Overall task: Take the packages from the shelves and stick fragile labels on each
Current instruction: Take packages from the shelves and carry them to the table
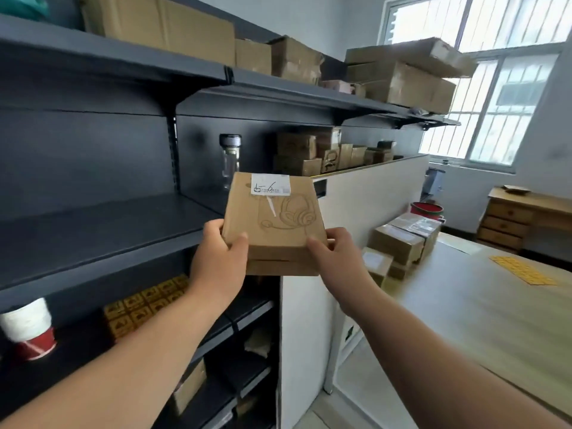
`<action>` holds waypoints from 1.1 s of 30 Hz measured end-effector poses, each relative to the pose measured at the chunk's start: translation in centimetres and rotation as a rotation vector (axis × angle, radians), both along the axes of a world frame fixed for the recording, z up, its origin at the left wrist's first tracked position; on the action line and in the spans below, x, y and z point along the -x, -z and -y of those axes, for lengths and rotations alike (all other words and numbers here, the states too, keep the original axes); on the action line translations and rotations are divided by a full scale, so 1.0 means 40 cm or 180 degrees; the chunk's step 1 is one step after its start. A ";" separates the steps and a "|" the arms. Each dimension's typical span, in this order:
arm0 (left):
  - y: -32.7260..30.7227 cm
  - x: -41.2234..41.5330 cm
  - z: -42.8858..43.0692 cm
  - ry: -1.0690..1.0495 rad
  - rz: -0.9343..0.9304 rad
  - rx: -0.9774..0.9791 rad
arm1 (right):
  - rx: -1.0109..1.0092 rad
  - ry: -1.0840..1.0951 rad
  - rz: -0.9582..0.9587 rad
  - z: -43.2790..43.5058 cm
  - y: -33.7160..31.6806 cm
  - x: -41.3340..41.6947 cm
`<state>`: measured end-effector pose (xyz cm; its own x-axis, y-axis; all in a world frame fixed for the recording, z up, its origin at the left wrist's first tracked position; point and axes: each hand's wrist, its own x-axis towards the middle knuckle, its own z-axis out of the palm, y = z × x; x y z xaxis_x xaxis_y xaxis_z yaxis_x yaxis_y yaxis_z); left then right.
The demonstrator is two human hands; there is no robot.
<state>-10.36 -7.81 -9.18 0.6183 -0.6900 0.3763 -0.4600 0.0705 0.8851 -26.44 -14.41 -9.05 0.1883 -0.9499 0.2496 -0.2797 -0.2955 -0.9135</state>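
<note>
Both hands grip one brown cardboard package point(272, 224) in front of the dark metal shelving point(102, 239), clear of the shelf boards: the left hand point(218, 261) closes around its near left corner with the thumb on top, and the right hand point(335, 258) clasps the near right corner the same way. Behind and to the right, a long pale wooden table point(458, 308) carries a cluster of taped cartons point(402, 239) at its far end and a yellow sheet of fragile labels point(523, 270) lying flat, well apart from the package. More cardboard boxes point(399, 78) crowd the top shelf. On the lower shelf at left sit stacked yellow label sheets point(145, 305) and a spool of white cord point(29, 328) on a red base. The package top shows a printed headset outline and a white sticker point(270, 184) with handwriting near its far edge.
</note>
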 end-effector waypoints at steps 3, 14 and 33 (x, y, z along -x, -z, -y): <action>0.021 0.097 0.084 0.0297 -0.0039 -0.0162 | -0.0128 0.0319 0.0005 0.043 0.023 0.112; 0.130 0.252 0.420 0.1195 -0.0093 -0.0772 | -0.0662 0.1129 -0.0128 0.247 0.152 0.288; 0.261 0.318 1.024 0.1944 -0.0121 -0.1633 | -0.1398 0.1656 -0.0061 0.766 0.276 0.353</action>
<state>-23.09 -48.77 -19.64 0.0812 -0.9923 -0.0937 -0.4402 -0.1200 0.8898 -40.55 -45.07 -20.10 -0.3199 -0.9304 -0.1787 -0.3023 0.2790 -0.9115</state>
